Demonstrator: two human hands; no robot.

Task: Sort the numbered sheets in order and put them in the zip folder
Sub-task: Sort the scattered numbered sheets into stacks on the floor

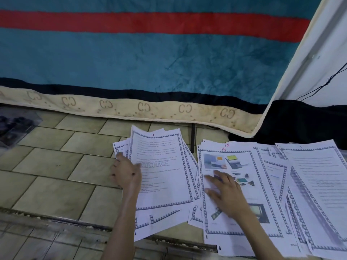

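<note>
Still mid-sort by the look of it, nothing near a folder yet. Nearest, right hand (226, 194) flat with fingers spread, pressing on the sheet marked 14 (244, 199) atop the middle pile on the floor (56, 166). Left hand (127, 171) at the left edge of the fanned pile topped by sheet 11 (161, 169), thumb on the top sheet, fingers seemingly tucked among the lower ones; can't tell how tight the grip is. Best to square up that fan before slotting 14 in, and check the red numbers up top, since they're tiny. More loose sheets (315, 184) sprawled overlapping toward the right. Further back: mattress edge (142, 107) with the teal blanket (131, 59), clear plastic thing (16, 124) far left, maybe the zip folder, too blurry to say.
</note>
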